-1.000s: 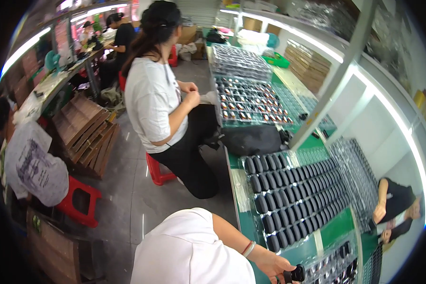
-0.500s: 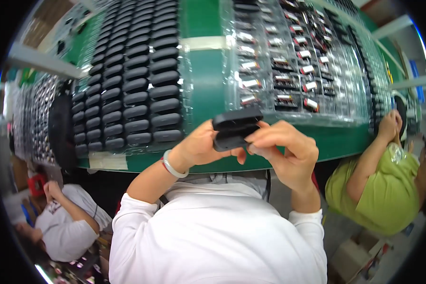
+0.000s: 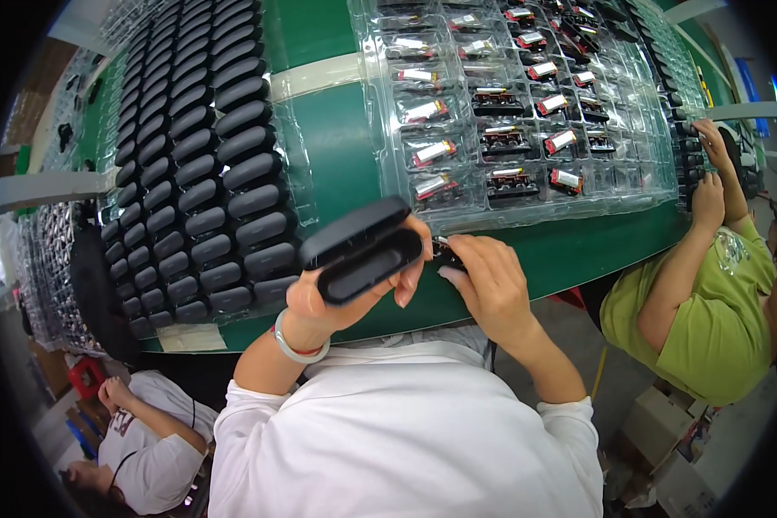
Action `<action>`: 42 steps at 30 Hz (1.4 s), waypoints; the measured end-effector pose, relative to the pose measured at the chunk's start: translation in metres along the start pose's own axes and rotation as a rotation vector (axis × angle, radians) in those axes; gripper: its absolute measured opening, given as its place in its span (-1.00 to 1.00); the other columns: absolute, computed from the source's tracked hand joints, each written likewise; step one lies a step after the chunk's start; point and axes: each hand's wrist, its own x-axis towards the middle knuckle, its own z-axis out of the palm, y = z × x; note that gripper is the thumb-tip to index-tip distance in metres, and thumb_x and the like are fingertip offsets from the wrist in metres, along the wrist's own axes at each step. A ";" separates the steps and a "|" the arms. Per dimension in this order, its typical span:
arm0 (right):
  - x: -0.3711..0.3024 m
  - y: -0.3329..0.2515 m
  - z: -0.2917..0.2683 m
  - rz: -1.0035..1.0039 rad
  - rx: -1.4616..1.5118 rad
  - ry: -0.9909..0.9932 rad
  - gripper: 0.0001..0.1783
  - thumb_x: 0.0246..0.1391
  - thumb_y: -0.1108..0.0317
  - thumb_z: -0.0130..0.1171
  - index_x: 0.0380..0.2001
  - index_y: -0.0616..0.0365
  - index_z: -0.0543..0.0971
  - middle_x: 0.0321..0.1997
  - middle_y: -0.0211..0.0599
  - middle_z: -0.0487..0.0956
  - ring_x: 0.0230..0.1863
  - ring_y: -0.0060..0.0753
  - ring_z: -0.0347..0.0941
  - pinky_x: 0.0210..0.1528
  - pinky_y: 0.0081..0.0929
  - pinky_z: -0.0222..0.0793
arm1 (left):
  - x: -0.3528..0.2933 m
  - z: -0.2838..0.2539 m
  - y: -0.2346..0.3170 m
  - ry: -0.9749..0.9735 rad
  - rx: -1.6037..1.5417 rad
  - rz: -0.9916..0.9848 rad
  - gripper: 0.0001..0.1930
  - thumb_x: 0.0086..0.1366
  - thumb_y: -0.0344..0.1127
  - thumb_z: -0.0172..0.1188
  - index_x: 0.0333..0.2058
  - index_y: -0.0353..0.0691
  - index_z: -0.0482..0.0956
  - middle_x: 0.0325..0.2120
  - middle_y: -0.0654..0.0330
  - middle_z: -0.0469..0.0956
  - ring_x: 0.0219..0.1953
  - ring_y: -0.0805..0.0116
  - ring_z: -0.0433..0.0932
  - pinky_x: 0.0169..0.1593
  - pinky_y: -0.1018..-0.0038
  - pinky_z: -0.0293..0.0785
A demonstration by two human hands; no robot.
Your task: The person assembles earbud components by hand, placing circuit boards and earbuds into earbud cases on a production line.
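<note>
My left hand is closed around a black oblong hinged case, tilted with its lid raised and its hollow inside facing me. Just right of the case, my right hand pinches a small dark part with a shiny end between thumb and fingers. Its exact kind is too small to make out. The part is apart from the case's hollow, near the left fingertips. Beyond my right hand lies a clear compartment tray with small white, red-ended battery-like pieces and black assemblies.
To the left, rows of closed black cases fill another tray. Pale tape crosses the green tabletop. A person in a green top works at the right; another in white sits at the left.
The case has moved left and turned so that its hollow shows more. My right hand has drawn away from it to the right, and the small dark part now shows in its fingers.
</note>
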 end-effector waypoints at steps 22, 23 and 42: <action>0.001 -0.028 -0.002 0.425 1.493 0.203 -0.61 0.18 0.05 -0.04 -0.20 0.18 0.26 0.15 0.17 0.14 -0.22 -0.19 0.48 -0.35 -0.45 0.58 | -0.003 0.006 -0.012 0.136 0.229 -0.281 0.05 -0.19 0.43 0.23 0.07 -0.36 0.23 -0.10 -0.09 0.35 -0.29 0.33 0.44 -0.23 0.46 0.43; 0.003 -0.029 -0.002 0.357 1.511 0.246 -0.60 0.17 0.06 -0.03 -0.17 0.19 0.27 0.18 0.19 0.11 -0.19 -0.15 0.48 -0.31 -0.44 0.58 | -0.002 0.004 -0.011 0.121 0.199 -0.258 0.05 -0.17 0.45 0.21 0.08 -0.35 0.22 -0.09 -0.08 0.34 -0.27 0.35 0.43 -0.22 0.47 0.43; 0.012 -0.020 -0.012 -0.393 0.085 0.407 -0.62 -0.19 0.57 0.23 -0.20 0.08 0.54 -0.11 -0.20 0.36 -0.54 -0.50 0.38 -0.56 -0.61 0.34 | -0.005 -0.003 -0.013 0.020 -0.063 -0.256 -0.05 -0.18 0.30 0.28 0.07 -0.27 0.26 -0.16 0.01 0.36 -0.29 0.42 0.37 -0.22 0.55 0.37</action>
